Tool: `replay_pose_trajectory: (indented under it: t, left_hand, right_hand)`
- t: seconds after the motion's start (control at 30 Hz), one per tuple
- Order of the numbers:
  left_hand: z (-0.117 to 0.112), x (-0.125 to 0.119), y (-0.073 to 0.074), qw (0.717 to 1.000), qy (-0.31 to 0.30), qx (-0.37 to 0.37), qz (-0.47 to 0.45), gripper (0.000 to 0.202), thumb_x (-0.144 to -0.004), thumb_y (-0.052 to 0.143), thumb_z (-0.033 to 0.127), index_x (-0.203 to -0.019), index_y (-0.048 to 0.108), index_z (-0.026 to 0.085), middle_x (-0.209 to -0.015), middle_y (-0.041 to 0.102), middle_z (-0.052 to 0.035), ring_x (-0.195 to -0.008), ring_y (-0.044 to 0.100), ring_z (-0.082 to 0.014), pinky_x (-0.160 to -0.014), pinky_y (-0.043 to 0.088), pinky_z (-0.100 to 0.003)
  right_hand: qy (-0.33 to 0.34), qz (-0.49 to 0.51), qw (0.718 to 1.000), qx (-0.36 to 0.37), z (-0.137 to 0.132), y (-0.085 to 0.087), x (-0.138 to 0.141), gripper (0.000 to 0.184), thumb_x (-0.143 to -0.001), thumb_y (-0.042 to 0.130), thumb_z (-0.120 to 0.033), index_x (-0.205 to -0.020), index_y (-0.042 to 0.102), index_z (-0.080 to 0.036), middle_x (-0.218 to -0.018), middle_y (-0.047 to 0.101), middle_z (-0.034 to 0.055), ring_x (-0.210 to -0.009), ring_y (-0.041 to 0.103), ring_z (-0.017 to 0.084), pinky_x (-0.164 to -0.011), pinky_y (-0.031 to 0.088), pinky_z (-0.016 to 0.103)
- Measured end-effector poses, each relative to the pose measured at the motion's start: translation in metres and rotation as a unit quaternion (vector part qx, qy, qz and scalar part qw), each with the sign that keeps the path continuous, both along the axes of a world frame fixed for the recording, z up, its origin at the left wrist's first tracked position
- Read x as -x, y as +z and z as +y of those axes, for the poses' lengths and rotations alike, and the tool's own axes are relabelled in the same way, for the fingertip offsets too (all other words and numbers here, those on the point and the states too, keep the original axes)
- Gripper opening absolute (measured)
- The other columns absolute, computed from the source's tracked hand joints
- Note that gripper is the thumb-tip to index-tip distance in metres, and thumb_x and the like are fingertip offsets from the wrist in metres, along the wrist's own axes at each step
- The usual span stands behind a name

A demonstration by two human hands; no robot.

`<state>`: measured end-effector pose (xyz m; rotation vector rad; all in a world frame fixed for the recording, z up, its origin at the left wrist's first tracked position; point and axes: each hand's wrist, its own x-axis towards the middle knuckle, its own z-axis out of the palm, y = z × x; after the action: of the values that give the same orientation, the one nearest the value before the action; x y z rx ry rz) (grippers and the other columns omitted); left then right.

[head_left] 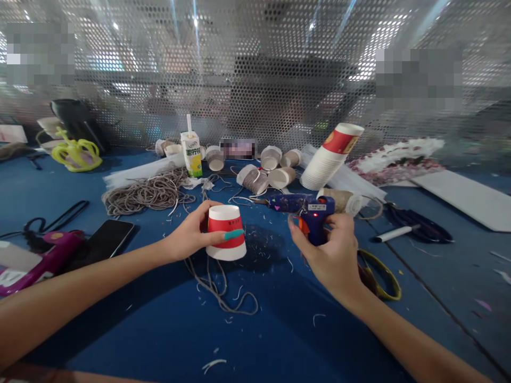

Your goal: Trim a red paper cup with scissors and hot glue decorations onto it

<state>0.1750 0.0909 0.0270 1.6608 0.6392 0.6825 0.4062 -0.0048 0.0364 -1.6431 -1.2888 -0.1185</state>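
In my left hand (198, 231) is a red and white paper cup (225, 232), turned upside down, with the thumb across its front. My right hand (331, 250) is wrapped round the handle of a blue hot glue gun (303, 207), whose nozzle points left, above and to the right of the cup, apart from it. A small red light glows on the gun. Grey cord (215, 290) lies loosely on the table below the cup; I cannot tell whether it is joined to the cup.
Behind my hands are a heap of grey cord (146, 191), a drink carton (192, 154), several cord-wrapped cups (252, 179) and a leaning cup stack (329, 159). Scissors (385, 276) lie by my right wrist. A phone (106, 242) and a purple tool (51, 258) are at left.
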Motion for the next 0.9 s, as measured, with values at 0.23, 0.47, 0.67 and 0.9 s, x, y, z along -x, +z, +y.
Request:
replay_pose_trajectory:
  t: [0.23, 0.47, 0.67, 0.9]
  left_hand:
    - [-0.005, 0.000, -0.009, 0.997, -0.044, 0.066, 0.005, 0.045, -0.073, 0.064, 0.029, -0.112, 0.042, 0.021, -0.108, 0.058, -0.0090, -0.097, 0.059, -0.0230, -0.086, 0.047, -0.043]
    - [-0.003, 0.000, -0.012, 0.998, -0.048, 0.041, 0.016, 0.045, -0.075, 0.063, 0.033, -0.113, 0.042, 0.022, -0.108, 0.058, -0.0084, -0.099, 0.058, -0.0242, -0.087, 0.047, -0.045]
    - [-0.002, 0.000, -0.013, 0.998, -0.051, 0.034, 0.015, 0.043, -0.075, 0.062, 0.032, -0.112, 0.042, 0.022, -0.109, 0.056, -0.0084, -0.102, 0.056, -0.0245, -0.089, 0.045, -0.044]
    - [-0.003, -0.002, -0.011, 0.997, -0.057, 0.053, 0.011, 0.043, -0.075, 0.062, 0.030, -0.112, 0.041, 0.021, -0.108, 0.057, -0.0078, -0.100, 0.057, -0.0235, -0.088, 0.045, -0.042]
  right_hand:
    - [0.001, -0.046, 0.999, -0.016, -0.004, -0.002, 0.007, 0.039, -0.067, 0.065, -0.038, -0.081, 0.032, -0.024, -0.069, 0.047, -0.0029, -0.055, 0.054, 0.014, -0.050, 0.044, 0.030]
    - [0.013, -0.095, 0.995, -0.019, -0.006, -0.007, 0.007, 0.038, -0.067, 0.063, -0.036, -0.079, 0.029, -0.025, -0.071, 0.047, -0.0013, -0.059, 0.054, 0.016, -0.050, 0.045, 0.030]
    - [0.005, -0.101, 0.995, -0.020, -0.009, -0.006, 0.010, 0.037, -0.067, 0.063, -0.035, -0.079, 0.030, -0.025, -0.072, 0.046, -0.0010, -0.063, 0.056, 0.017, -0.054, 0.046, 0.031]
    - [-0.007, -0.120, 0.992, -0.026, -0.009, -0.005, 0.012, 0.036, -0.068, 0.063, -0.035, -0.078, 0.030, -0.025, -0.072, 0.047, 0.0002, -0.070, 0.058, 0.020, -0.056, 0.046, 0.032]
